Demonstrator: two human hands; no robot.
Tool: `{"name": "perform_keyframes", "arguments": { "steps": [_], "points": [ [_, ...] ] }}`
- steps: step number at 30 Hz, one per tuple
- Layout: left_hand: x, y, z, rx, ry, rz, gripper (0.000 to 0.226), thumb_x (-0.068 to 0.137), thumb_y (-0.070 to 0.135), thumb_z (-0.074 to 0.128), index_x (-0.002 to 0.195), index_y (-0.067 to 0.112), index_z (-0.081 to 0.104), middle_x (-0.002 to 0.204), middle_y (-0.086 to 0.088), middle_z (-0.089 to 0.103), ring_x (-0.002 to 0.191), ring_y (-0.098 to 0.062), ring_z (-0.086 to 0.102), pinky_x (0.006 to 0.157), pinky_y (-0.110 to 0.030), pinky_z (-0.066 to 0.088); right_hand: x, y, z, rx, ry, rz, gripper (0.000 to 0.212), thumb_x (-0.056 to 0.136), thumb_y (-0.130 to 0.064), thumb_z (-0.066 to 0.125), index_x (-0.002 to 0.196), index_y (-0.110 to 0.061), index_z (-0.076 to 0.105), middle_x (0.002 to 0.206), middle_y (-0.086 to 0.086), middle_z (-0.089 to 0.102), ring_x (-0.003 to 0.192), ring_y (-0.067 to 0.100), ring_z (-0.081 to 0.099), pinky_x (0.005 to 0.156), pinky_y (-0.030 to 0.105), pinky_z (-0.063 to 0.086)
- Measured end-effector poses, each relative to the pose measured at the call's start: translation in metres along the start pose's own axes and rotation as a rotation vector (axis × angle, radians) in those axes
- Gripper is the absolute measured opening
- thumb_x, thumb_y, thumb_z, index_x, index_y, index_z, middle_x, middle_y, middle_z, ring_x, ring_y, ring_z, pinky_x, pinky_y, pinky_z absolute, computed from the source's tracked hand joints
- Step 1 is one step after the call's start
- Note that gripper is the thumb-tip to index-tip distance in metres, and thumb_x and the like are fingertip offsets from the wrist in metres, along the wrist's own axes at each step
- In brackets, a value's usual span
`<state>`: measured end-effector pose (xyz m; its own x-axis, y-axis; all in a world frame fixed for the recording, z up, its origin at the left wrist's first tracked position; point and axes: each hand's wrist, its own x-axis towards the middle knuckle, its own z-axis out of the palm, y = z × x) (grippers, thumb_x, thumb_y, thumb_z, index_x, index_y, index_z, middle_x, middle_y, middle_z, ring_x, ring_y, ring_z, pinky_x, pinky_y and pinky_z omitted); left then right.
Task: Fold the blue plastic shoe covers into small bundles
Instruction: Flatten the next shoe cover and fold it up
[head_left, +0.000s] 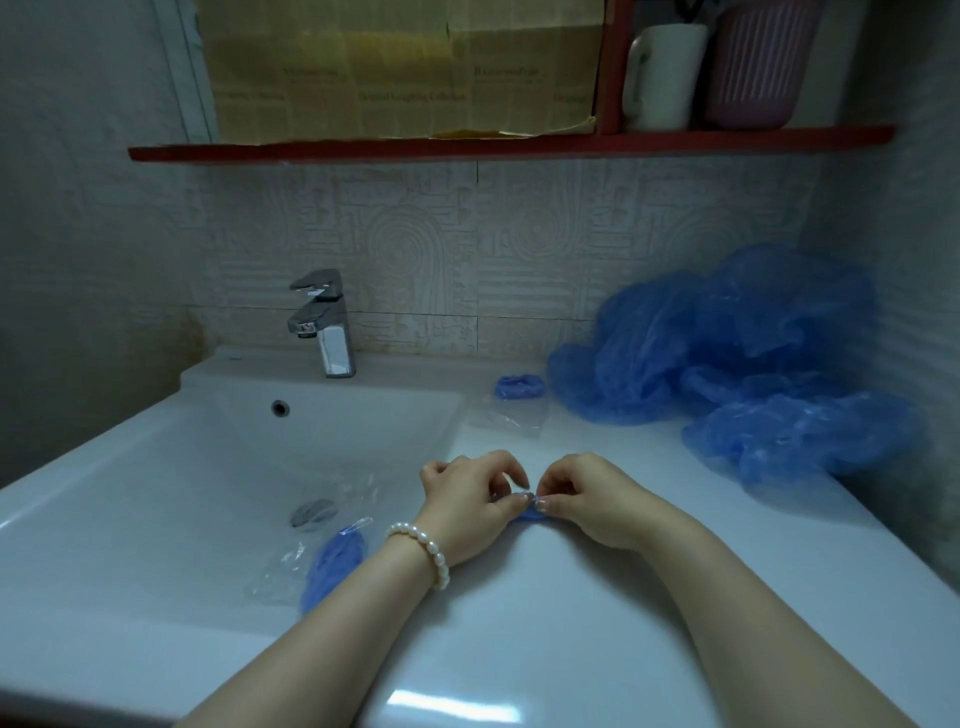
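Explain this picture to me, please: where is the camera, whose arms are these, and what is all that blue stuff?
There is no machine here. The one camera sits on a person's head, looking down at their own bare arms over a white washbasin counter. The left hand, with a pearl bracelet on its wrist, and the right hand together pinch a small blue folded shoe cover. Unfolded blue shoe covers are piled at the right; a finished bundle lies near them. Another blue one sits in the basin, by clear plastic wrap.

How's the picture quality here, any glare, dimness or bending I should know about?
Head view: dim, bluish light; corners darken. White glare patch on the countertop near the bottom edge. Wide-angle lens bows the red shelf. The small blue bundle pinched between left hand and right hand is mostly hidden.
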<state>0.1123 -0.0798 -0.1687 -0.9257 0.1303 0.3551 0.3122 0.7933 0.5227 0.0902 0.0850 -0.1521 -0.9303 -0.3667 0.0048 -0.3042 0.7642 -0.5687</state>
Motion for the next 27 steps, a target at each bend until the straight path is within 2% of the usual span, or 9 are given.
{"name": "perform_keyframes", "arguments": {
  "steps": [5,8,11,14,17,19,21,24,27],
  "points": [
    [0.0,-0.003,0.002,0.06,0.058,0.127,0.02,0.073,0.044,0.073,0.092,0.038,0.072,0.094,0.017,0.064,0.104,-0.002,0.045,0.079,-0.024,0.012,-0.004,-0.007,-0.003,-0.106,-0.063,0.133,0.008,0.092,-0.034,0.05,0.088,-0.031,0.056,0.109,0.003,0.043,0.101,0.026,0.039,0.089,0.031,0.035],
    [-0.001,-0.004,0.004,0.088,0.114,0.283,0.025,0.071,0.05,0.071,0.089,0.034,0.074,0.089,0.015,0.068,0.098,-0.004,0.048,0.081,-0.028,0.013,-0.008,-0.009,-0.007,-0.011,-0.096,0.177,0.009,0.089,-0.028,0.052,0.082,-0.03,0.057,0.11,0.004,0.044,0.105,0.026,0.045,0.091,0.033,0.037],
    [-0.002,-0.008,0.007,0.09,0.209,0.414,0.023,0.07,0.048,0.061,0.074,0.029,0.073,0.07,0.015,0.067,0.081,-0.001,0.046,0.076,-0.029,0.022,-0.011,-0.008,-0.011,0.293,-0.079,0.128,0.017,0.087,-0.017,0.052,0.074,-0.014,0.062,0.095,0.007,0.053,0.087,0.021,0.05,0.082,0.031,0.039],
    [-0.002,-0.006,0.012,0.133,0.34,0.444,0.024,0.075,0.043,0.053,0.067,0.028,0.07,0.059,0.013,0.061,0.073,-0.003,0.043,0.075,-0.026,0.022,-0.01,-0.012,-0.008,0.377,-0.031,0.073,0.023,0.088,-0.019,0.046,0.072,-0.01,0.058,0.081,0.007,0.047,0.076,0.018,0.041,0.071,0.03,0.033],
    [-0.005,0.0,0.007,-0.04,0.244,0.29,0.033,0.073,0.05,0.046,0.072,0.028,0.071,0.063,0.011,0.061,0.074,-0.002,0.047,0.076,-0.029,0.024,-0.004,-0.013,0.002,0.443,0.064,0.01,0.032,0.083,-0.044,0.058,0.066,-0.017,0.057,0.071,0.006,0.059,0.07,0.015,0.049,0.07,0.031,0.036],
    [-0.006,0.001,0.005,-0.317,0.099,0.147,0.031,0.068,0.052,0.049,0.072,0.03,0.071,0.065,0.012,0.065,0.073,-0.006,0.057,0.081,-0.032,0.038,-0.003,-0.014,0.005,0.537,0.102,-0.071,0.032,0.083,-0.038,0.068,0.072,-0.01,0.056,0.07,0.009,0.065,0.068,0.014,0.054,0.067,0.027,0.04],
    [-0.004,0.002,0.0,-0.621,-0.036,0.028,0.02,0.063,0.044,0.062,0.062,0.026,0.072,0.062,0.009,0.067,0.067,-0.008,0.062,0.074,-0.032,0.049,-0.003,-0.015,0.004,0.621,0.113,-0.142,0.026,0.08,-0.025,0.072,0.07,-0.007,0.056,0.069,0.012,0.067,0.068,0.016,0.06,0.066,0.026,0.043],
    [-0.002,0.003,-0.01,-0.848,-0.177,-0.062,0.006,0.069,0.018,0.068,0.063,0.016,0.069,0.057,0.006,0.065,0.056,-0.002,0.057,0.06,-0.014,0.044,-0.001,-0.015,0.003,0.709,0.108,-0.162,0.02,0.08,-0.022,0.071,0.068,-0.008,0.062,0.071,0.015,0.067,0.068,0.013,0.058,0.068,0.021,0.044],
    [-0.003,0.007,-0.013,-0.863,-0.187,-0.135,0.012,0.074,0.005,0.074,0.067,0.003,0.065,0.054,0.002,0.061,0.051,-0.003,0.052,0.055,-0.013,0.04,0.001,-0.015,0.005,0.757,0.127,-0.12,0.028,0.082,-0.024,0.069,0.058,-0.015,0.06,0.059,0.004,0.055,0.055,0.006,0.045,0.058,0.016,0.037]
  ]
}}
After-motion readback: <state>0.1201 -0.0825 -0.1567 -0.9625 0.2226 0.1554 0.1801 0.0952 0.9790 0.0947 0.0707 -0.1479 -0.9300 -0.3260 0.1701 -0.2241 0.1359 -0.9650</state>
